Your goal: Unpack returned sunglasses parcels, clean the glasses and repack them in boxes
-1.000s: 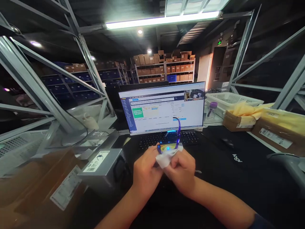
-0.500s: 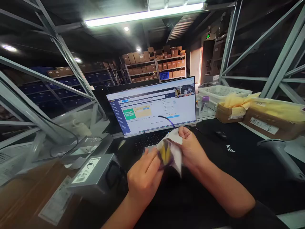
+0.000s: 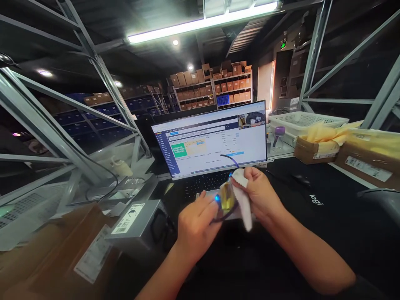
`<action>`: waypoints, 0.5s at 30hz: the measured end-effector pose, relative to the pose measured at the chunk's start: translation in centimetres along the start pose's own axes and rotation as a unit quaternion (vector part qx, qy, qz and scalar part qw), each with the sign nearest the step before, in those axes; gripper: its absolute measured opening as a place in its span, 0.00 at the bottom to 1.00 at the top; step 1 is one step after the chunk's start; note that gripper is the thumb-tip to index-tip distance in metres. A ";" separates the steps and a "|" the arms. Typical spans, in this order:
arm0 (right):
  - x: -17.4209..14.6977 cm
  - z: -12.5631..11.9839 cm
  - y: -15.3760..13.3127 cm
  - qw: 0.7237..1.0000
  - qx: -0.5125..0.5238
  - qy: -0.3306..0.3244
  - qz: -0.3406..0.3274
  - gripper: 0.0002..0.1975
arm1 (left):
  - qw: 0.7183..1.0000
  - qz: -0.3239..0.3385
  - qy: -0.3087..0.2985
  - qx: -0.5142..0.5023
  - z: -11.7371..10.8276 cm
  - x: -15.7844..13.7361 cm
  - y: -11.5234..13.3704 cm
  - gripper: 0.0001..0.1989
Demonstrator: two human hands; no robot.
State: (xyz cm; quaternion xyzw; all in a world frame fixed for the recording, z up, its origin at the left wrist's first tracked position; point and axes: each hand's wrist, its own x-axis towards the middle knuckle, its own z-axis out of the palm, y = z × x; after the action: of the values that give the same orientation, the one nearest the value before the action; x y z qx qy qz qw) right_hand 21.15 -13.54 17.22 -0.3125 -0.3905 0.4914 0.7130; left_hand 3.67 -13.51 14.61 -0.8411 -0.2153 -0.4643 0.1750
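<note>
Cloth (image 3: pixel 243 204) rightward over mat (image 3: pixel 300 202), shelves (image 3: pixel 213 88) beyond

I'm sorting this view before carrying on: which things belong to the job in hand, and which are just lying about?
In use:
yellow-lensed glasses, in the left hand
white cloth, in the right hand

Seemingly just lying about:
mouse
purple-topped container
white basket

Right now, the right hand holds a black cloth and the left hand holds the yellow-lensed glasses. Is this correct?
Not quite: the cloth is white, not black, as the head view shows. The right hand holds it, and the left hand holds the glasses.
</note>
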 end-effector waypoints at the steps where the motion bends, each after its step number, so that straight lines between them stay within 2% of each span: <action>1: 0.5 -0.2 -0.4 1.000 0.020 -0.005 0.021 0.35 | 1.000 0.004 -0.011 -0.007 0.0 0.1 0.0 0.08; 4: 1.7 -0.7 -0.8 0.997 -0.016 -0.059 0.041 0.38 | 1.000 0.002 -0.021 0.001 -0.4 0.0 -0.7 0.11; 7: 2.8 -2.4 -1.8 0.989 -0.070 -0.113 0.056 0.36 | 0.999 -0.047 -0.023 -0.013 -1.5 -0.2 -1.8 0.13; 8: 2.9 -3.2 -2.3 0.988 -0.101 -0.109 0.034 0.35 | 0.997 -0.067 -0.028 -0.029 -1.9 -0.2 -2.2 0.13; 10: 2.9 -4.9 -3.5 0.975 -0.207 -0.065 -0.057 0.32 | 0.993 -0.088 -0.044 -0.067 -2.9 -0.1 -2.8 0.14; 12: 2.2 -6.3 -4.7 0.935 -0.321 -0.024 -0.145 0.27 | 0.990 -0.085 -0.062 -0.089 -3.8 0.0 -2.9 0.13; 13: 1.6 -6.7 -5.2 0.918 -0.360 -0.026 -0.165 0.25 | 0.990 -0.078 -0.072 -0.093 -4.0 0.1 -2.9 0.13; 15: 0.5 -6.8 -5.7 0.905 -0.390 -0.067 -0.159 0.23 | 0.990 -0.052 -0.094 -0.095 -4.4 0.3 -2.5 0.13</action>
State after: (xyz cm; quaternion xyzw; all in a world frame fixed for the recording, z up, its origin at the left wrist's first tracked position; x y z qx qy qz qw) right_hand 29.77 -15.33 18.68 -0.4652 -0.6425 0.1998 0.5752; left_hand -0.62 -13.46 17.34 -0.8813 -0.2298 -0.4100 0.0491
